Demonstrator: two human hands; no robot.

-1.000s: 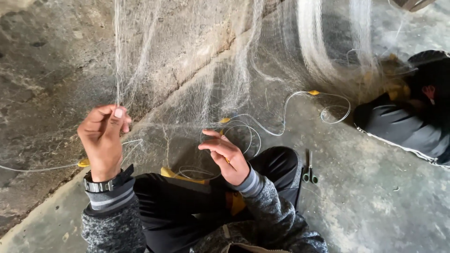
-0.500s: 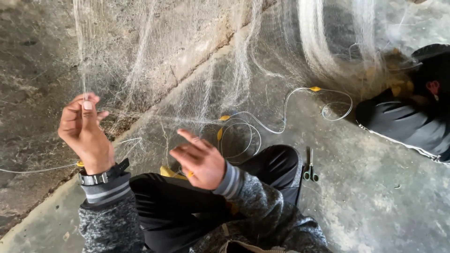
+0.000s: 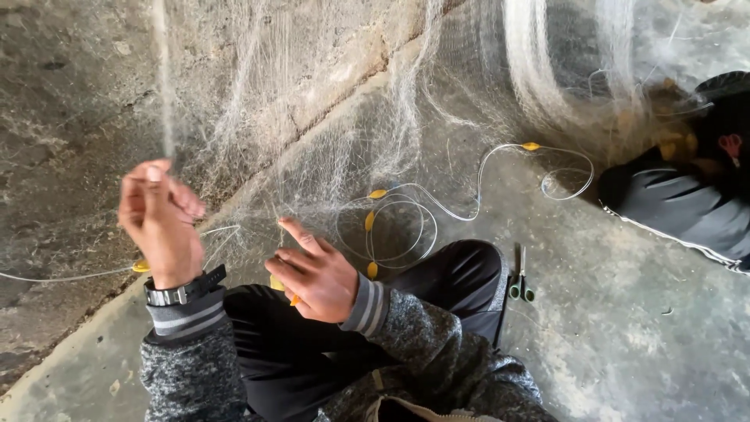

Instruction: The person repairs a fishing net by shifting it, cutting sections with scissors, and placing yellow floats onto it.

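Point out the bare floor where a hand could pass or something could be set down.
Bare concrete floor lies right of the green-handled scissors, below the other person's dark sleeve. A smaller patch sits bottom left, under the left hand. It is crowded ahead: fine net and looped cord with yellow floats beyond the right hand.

Light: we see soft, even daylight on the concrete floor (image 3: pixel 625 328), no hard shadows.
Blur: our left hand (image 3: pixel 160 223) smears with motion.
Glare: the net (image 3: pixel 547 70) washes pale at top.
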